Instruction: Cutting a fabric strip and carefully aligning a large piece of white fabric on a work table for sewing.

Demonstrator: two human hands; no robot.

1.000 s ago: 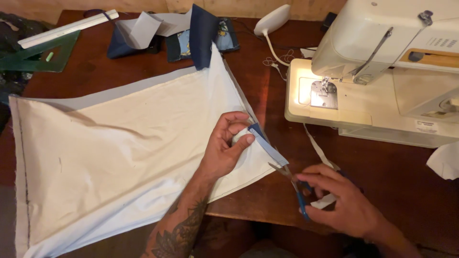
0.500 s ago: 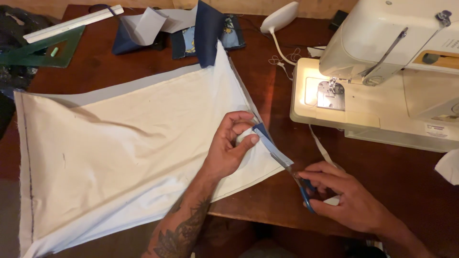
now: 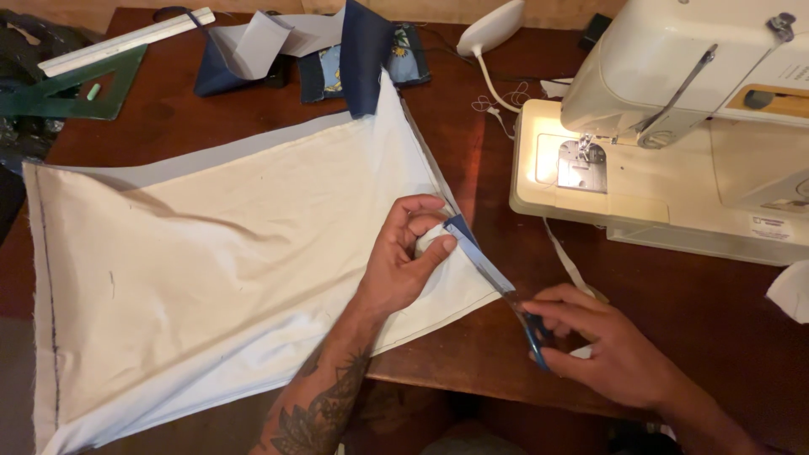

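A large cream fabric panel [image 3: 227,253] lies spread over the brown wooden table [image 3: 472,362]. My left hand [image 3: 404,257] pinches the fabric's right edge, lifting a fold with a blue underside. My right hand [image 3: 602,345] grips blue-handled scissors [image 3: 514,303], whose blades sit along that edge close to my left thumb. A narrow cut strip of fabric [image 3: 569,265] trails across the table toward the sewing machine.
A white sewing machine [image 3: 674,126] with its lamp lit stands at the right. Navy fabric pieces [image 3: 354,50], a green set square [image 3: 76,88], a white ruler [image 3: 126,38] and a white lamp head [image 3: 489,29] lie at the back. White cloth [image 3: 792,291] pokes in at the right.
The scissors have advanced a little up the fabric's right edge toward my left hand. My left hand keeps its pinch on the fold.
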